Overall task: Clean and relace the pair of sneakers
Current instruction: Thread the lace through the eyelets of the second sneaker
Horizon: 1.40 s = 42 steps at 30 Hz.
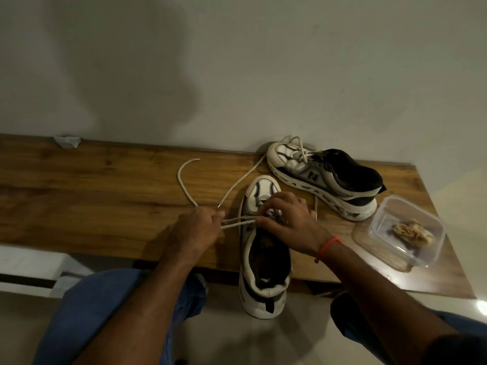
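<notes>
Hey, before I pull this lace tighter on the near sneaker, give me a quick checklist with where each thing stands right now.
1. Lace gripped: left hand pinches the lace strands running to the eyelets. Ok.
2. Shoe steadied: right hand rests on the near sneaker at the tongue. Ok.
3. Shoe fully supported: its heel hangs over the table edge. Not ok.
4. Free lace ends clear: they lie loose on the table, left of the shoe. Ok.
5. Lace seated in the eyelets: hidden under the fingers. Cannot tell.
6. Second sneaker out of the way: lies on its side by the wall, apart. Ok.
</notes>
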Tool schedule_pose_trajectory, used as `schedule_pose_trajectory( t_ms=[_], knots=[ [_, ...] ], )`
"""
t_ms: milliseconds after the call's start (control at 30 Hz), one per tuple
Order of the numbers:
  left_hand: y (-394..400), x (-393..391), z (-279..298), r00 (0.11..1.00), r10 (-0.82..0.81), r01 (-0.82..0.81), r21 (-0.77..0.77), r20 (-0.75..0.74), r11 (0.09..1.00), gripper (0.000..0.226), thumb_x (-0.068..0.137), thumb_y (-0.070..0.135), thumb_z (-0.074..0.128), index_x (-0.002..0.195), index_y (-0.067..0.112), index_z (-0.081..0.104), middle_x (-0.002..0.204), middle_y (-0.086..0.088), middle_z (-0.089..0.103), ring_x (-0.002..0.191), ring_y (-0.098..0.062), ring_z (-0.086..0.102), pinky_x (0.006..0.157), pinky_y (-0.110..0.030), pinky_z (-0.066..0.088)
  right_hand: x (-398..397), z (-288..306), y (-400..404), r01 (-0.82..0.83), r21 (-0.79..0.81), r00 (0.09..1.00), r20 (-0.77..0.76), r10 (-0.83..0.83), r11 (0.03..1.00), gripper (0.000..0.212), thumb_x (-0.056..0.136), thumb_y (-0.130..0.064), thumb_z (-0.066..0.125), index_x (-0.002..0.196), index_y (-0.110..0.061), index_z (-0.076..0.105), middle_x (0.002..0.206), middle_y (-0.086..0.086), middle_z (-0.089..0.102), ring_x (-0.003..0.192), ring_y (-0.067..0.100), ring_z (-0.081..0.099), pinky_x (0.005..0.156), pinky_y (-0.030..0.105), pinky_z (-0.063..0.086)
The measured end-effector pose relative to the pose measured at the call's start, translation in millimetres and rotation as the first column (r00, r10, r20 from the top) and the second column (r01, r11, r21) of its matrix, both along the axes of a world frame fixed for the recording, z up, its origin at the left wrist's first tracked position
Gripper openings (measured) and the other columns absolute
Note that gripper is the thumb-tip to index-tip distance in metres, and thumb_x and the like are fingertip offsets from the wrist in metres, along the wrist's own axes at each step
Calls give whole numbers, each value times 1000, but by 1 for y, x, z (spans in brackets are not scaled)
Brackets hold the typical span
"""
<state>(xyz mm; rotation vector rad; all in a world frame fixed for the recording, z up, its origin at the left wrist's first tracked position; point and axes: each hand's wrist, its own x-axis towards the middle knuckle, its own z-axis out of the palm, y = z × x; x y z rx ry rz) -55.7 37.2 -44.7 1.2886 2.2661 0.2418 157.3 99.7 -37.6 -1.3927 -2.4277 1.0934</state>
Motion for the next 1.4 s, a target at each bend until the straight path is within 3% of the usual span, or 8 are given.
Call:
schedule_pose_trajectory(
  t_ms=[100, 233, 467, 600, 800, 1167, 1333, 1400],
  knots=[
    [0, 5, -9, 991, 20, -20, -3, -130, 1000, 31, 97, 54, 54, 116, 30, 52, 108, 5, 62, 112, -26, 56, 95, -45, 46, 1, 4, 3, 142, -116, 953, -251, -168, 983, 18, 96, -32, 52, 103, -48, 59, 124, -15, 56, 117, 14, 50, 99, 51, 45],
    [19, 20, -20, 904, 249, -234, -86, 347, 969, 50, 96, 61, 53, 132, 29, 43, 122, -4, 58, 109, -27, 60, 93, -44, 54, 2, 13, 5, 238, -213, 871, -385, -305, 948, 28, 99, -7, 46, 107, -26, 65, 117, -9, 62, 106, 0, 55, 78, 21, 45],
    [35, 36, -14, 785, 255, -428, 196, 565, 883, 13, 95, 18, 68, 106, 26, 71, 108, 4, 69, 81, -7, 63, 55, -21, 48, 4, 4, 10, 247, -206, 886, -348, -307, 947, 17, 101, -23, 52, 106, -29, 67, 113, -9, 64, 109, 7, 56, 90, 33, 52],
    [33, 44, 14, 722, -28, -287, 336, 691, 897, 18, 91, 16, 71, 101, 27, 60, 103, 3, 72, 91, -11, 70, 71, -29, 59, -1, 7, 10, 251, -302, 837, -409, -363, 920, 30, 100, -43, 51, 108, -22, 72, 106, -6, 72, 102, 5, 65, 90, 32, 52],
    [27, 51, 28, 790, -363, 127, 449, 493, 885, 21, 86, 16, 77, 89, 28, 61, 93, 5, 70, 87, -1, 67, 76, -27, 60, 2, 15, 11, 142, -604, 679, -518, -521, 785, 36, 100, -33, 54, 111, -3, 69, 108, 13, 73, 100, 22, 68, 80, 31, 51],
    [38, -2, 42, 850, -42, -149, 316, 526, 937, 14, 88, 9, 74, 85, 22, 69, 89, 3, 74, 77, -12, 71, 74, -35, 58, 8, 13, 17, 169, -710, 462, -555, -691, 683, 22, 97, -29, 58, 99, -10, 69, 86, 3, 69, 85, 18, 65, 82, 42, 51],
    [25, -28, 37, 982, 71, -14, 308, -174, 951, 11, 97, 30, 63, 106, 30, 68, 126, -3, 58, 109, -27, 59, 82, -40, 52, 7, 15, 15, 130, -673, 474, -603, -642, 728, 24, 98, -22, 57, 117, -11, 67, 85, 4, 67, 89, 23, 62, 80, 42, 47],
    [24, -21, 37, 976, 5, 49, 243, -217, 969, 28, 96, 51, 60, 113, 31, 68, 135, -5, 50, 122, -30, 50, 91, -44, 47, 5, 17, 13, 94, -623, 504, -643, -577, 776, 26, 100, -20, 54, 123, -12, 65, 83, 5, 66, 87, 24, 62, 79, 43, 47]
  ],
)
